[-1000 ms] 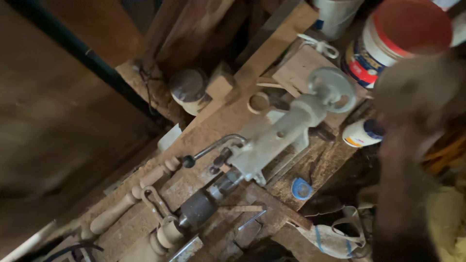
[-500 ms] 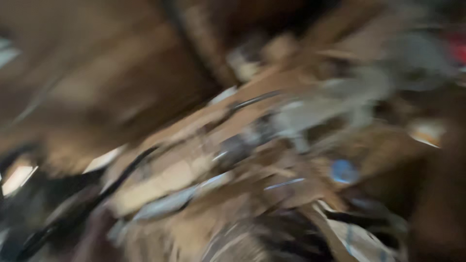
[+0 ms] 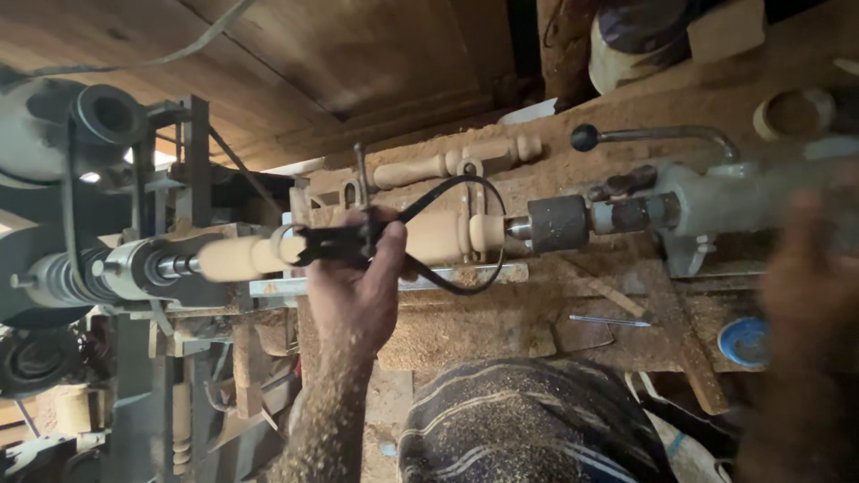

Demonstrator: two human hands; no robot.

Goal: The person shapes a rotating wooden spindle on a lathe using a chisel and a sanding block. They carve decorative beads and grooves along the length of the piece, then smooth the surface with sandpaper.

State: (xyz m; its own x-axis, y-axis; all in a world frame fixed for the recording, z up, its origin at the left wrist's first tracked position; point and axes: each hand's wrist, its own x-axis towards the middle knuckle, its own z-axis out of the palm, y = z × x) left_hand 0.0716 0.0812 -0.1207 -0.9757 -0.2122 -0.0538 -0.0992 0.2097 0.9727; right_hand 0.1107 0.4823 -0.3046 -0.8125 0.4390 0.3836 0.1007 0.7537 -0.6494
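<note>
Left hand (image 3: pixel 353 295) grips black calipers (image 3: pixel 420 234) | turned spindle (image 3: pixel 358 250) | blue lid (image 3: pixel 744 342)

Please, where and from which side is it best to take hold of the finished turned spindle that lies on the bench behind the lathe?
Probably at the plain thick middle of the turned spindle, coming from above. It lies flat on the sawdust-covered bench, so its top is free, while the beaded ends are narrow. The left hand holds the calipers in front of it.

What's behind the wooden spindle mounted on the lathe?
Behind the spindle a second turned spindle lies on the sawdust-covered bench. The left hand, holding calipers, covers part of the mounted piece.
</note>
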